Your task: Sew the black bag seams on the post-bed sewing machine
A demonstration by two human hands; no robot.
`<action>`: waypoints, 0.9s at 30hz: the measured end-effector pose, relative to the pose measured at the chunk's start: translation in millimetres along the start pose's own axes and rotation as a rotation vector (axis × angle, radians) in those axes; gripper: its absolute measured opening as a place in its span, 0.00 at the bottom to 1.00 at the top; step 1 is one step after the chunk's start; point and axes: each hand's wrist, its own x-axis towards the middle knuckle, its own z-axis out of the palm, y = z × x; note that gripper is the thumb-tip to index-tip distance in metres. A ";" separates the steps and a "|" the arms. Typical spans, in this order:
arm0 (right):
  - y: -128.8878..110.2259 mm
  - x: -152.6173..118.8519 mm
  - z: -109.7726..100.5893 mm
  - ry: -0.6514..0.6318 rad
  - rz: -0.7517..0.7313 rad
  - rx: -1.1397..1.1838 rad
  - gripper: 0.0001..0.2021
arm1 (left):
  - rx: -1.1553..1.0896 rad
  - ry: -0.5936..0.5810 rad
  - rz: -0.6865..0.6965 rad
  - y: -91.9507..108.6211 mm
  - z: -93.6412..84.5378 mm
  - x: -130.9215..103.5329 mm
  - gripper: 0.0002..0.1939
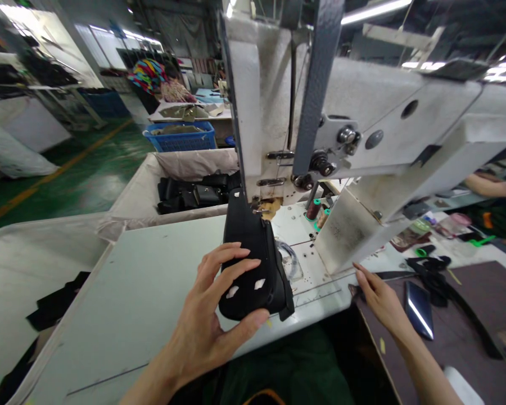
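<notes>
A black pouch point(244, 281) with several white marks on its flap lies on the sewing machine's bed, its far end close to the needle area. My left hand point(211, 304) grips the pouch, fingers across the top and thumb along the near edge. To the right, my right hand point(379, 301) is by the base of the sewing machine point(346, 230), fingers close together and the index fingertip near the base. A thin black strap point(392, 275) runs behind this hand, and a dark end shows at the fingertips; the thumb is mostly hidden.
Beyond the worktable point(160, 287), a cloth-lined bin point(139, 194) holds several black pouches. Thread spools point(314, 209) stand behind the needle area. At right lie a phone point(419, 309) and a tangle of black straps point(436, 281). Another person's arm point(495, 187) reaches in from the right.
</notes>
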 end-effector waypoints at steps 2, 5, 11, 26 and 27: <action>-64.1 2.9 -19.7 -0.029 -0.322 0.158 0.29 | 0.004 0.036 -0.002 3.2 3.4 0.2 0.27; -147.8 -4.4 -48.1 -0.074 -0.576 0.164 0.24 | 0.005 0.097 -0.015 6.8 8.7 -0.3 0.27; -223.9 -21.0 -64.3 -0.162 -0.746 -0.010 0.24 | 0.014 0.167 -0.026 8.5 16.8 -2.9 0.27; -236.8 -29.2 -59.2 -0.071 -0.709 0.097 0.11 | 0.022 0.189 -0.042 12.7 23.0 -2.9 0.26; -237.3 -29.5 -59.4 -0.060 -0.711 0.099 0.11 | 0.020 0.192 -0.041 12.8 23.4 -3.0 0.26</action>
